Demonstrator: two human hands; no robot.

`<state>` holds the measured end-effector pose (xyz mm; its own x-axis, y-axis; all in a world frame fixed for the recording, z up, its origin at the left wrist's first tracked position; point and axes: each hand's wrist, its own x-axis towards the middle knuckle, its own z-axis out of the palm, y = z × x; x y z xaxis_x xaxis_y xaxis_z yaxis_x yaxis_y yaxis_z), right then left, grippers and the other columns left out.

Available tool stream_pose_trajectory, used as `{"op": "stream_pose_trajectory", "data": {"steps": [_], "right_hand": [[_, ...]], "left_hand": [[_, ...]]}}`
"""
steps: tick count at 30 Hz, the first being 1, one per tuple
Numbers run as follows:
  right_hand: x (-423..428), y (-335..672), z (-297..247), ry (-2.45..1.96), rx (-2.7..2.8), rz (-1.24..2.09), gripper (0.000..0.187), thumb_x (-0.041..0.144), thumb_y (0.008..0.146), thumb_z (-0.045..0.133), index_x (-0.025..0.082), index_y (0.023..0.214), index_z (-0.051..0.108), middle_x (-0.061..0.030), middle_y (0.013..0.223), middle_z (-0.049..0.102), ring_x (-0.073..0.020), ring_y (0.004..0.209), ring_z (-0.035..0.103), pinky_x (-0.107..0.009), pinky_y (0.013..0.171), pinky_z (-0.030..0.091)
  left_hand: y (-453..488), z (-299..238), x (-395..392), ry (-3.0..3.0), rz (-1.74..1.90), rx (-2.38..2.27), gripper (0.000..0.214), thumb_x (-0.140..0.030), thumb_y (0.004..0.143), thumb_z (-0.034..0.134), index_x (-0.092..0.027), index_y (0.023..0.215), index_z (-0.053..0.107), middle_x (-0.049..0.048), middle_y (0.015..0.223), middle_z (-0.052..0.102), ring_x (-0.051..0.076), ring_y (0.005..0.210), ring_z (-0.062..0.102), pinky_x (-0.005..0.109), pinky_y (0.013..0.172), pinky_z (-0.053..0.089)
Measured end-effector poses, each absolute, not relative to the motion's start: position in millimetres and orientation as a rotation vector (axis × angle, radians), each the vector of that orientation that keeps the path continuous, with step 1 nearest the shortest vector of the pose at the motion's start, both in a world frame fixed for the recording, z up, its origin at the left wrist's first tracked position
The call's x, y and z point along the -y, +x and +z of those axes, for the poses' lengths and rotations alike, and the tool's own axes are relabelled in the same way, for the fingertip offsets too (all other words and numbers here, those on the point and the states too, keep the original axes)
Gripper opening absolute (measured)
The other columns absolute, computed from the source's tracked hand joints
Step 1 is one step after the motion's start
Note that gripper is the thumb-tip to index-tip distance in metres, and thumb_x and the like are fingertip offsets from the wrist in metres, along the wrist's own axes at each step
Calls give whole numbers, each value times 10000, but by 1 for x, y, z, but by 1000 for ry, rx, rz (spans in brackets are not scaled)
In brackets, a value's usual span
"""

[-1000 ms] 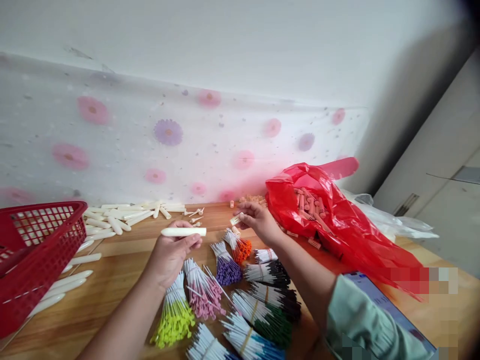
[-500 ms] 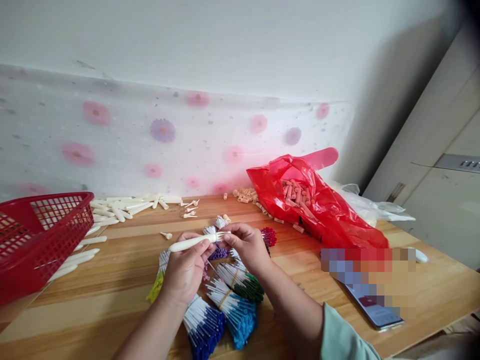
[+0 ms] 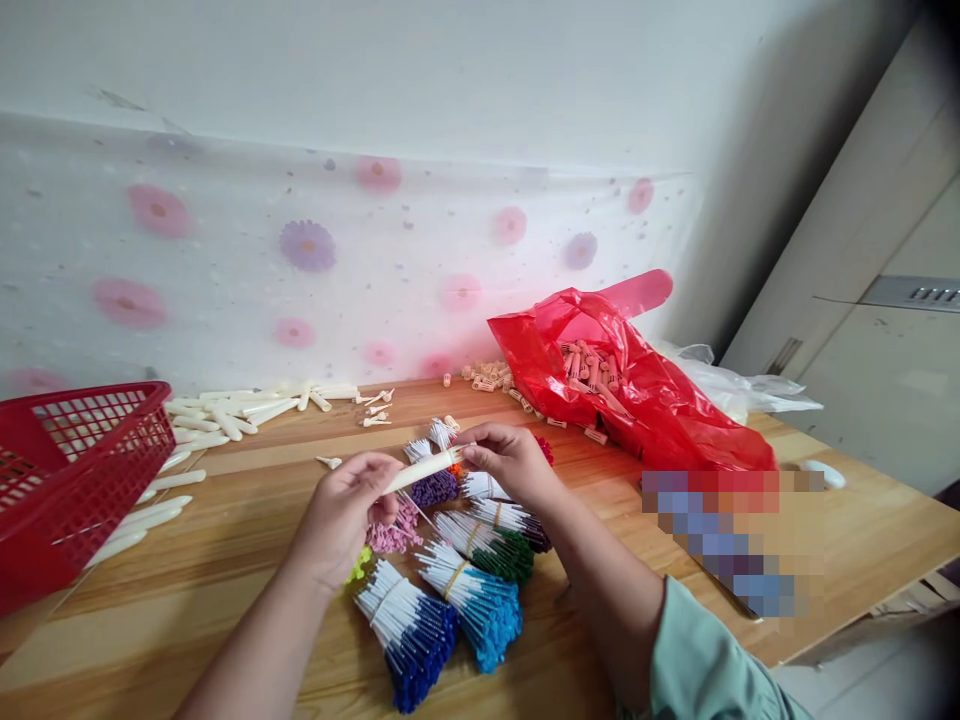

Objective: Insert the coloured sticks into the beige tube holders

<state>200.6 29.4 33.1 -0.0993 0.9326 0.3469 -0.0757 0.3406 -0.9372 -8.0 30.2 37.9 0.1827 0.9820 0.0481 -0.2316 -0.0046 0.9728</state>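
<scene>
A cream plastic pen barrel (image 3: 421,472) lies slantwise in my left hand (image 3: 341,510), its fingers closed round the lower part. At its upper right end, the thumb and fingers of my right hand (image 3: 510,462) pinch narrow sticks at the opening; the fingertips partly hide them. Below and behind the hands lie banded bundles of thin white sticks that look like pen refills, with coloured ends: dark blue (image 3: 409,635), light blue (image 3: 474,606), green (image 3: 491,545), pink (image 3: 395,527) and purple (image 3: 433,487) among them.
A red plastic basket (image 3: 112,470) stands at left beside loose cream barrels (image 3: 232,415). Small pale pointed parts (image 3: 375,408) lie at the back. A red bag (image 3: 652,400) holds several salmon-coloured slotted pieces (image 3: 592,370). A blurred-out patch covers a phone (image 3: 754,612) at right.
The barrel and both hands have shifted slightly apart and the barrel is tilted more steeply. The left hand has moved down and left, uncovering more of the pink and dark blue bundles.
</scene>
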Motion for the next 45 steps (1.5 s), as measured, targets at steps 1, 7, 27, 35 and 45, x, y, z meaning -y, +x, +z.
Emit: {"op": "stream_pose_trajectory", "data": {"steps": [1,7,27,35,45], "right_hand": [[-29,203,34,-842,1433,1067,247,397,701,730,174,800,693,-5,707,667,-127,626,608,-265,634,494],[-22,203,39,-696,1489,1155,663,514,672,742,240,1239,534,-91,1167,636,-221,1053,601,-354,854,487],[-5,195,26,-611,1563,1148,644,581,911,369,266,1453,222,-101,1314,525,-225,1274,432,-425,1034,326],[-6,193,24,-555,1543,1150,627,585,910,370,261,1437,267,-98,1282,554,-228,1245,463,-433,1016,341],[-9,194,21,-586,1473,1165,593,563,921,364,249,1421,308,-96,1239,576,-227,1208,482,-407,962,384]], "left_hand": [[-9,38,-31,1275,1100,-926,291,-386,654,769,-148,802,690,-4,567,612,74,415,483,157,378,370],[8,38,-16,1762,803,-926,280,-405,771,636,-177,900,737,21,662,656,134,532,521,211,477,390],[22,36,1,2439,670,-938,279,-342,875,497,-201,705,668,-7,589,606,132,545,521,227,552,356],[21,26,-3,2352,691,-932,254,-354,860,524,-203,855,728,1,639,656,133,563,540,220,565,383],[28,30,-2,2093,609,-957,373,-438,874,489,-133,870,704,-13,645,567,115,592,455,208,538,373]]}}
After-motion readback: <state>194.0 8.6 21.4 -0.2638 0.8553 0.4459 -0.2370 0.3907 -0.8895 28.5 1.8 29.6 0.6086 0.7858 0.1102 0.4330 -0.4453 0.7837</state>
